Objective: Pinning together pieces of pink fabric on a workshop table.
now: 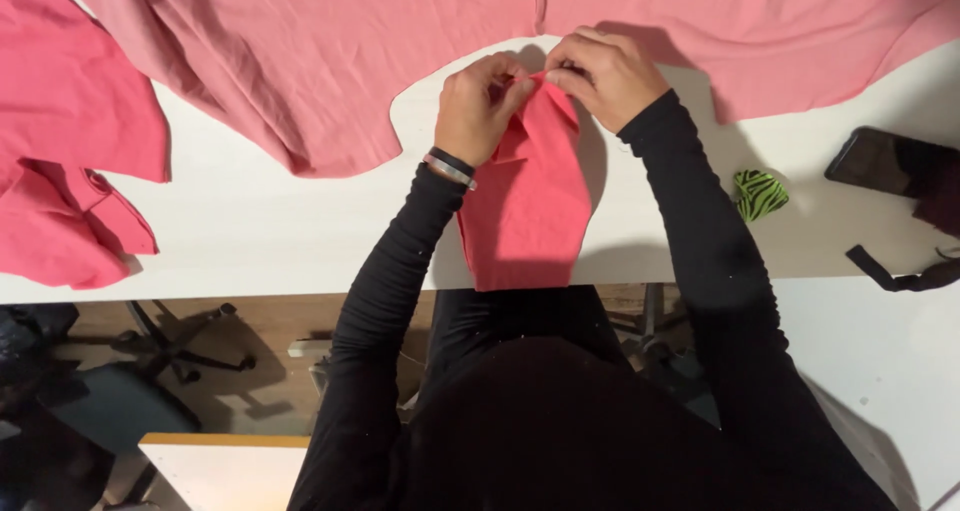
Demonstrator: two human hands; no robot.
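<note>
Both hands are pinching the top edge of the narrow pink fabric piece (525, 196) on the white table (250, 221), left hand (478, 111) and right hand (607, 74) gripping close together, folding apparently just beginning.

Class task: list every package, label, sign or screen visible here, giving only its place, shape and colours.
Phone screen: far right of the white table, dark flat rectangle, unlit, partly under a dark strap.
No packages, labels or signs show.
</note>
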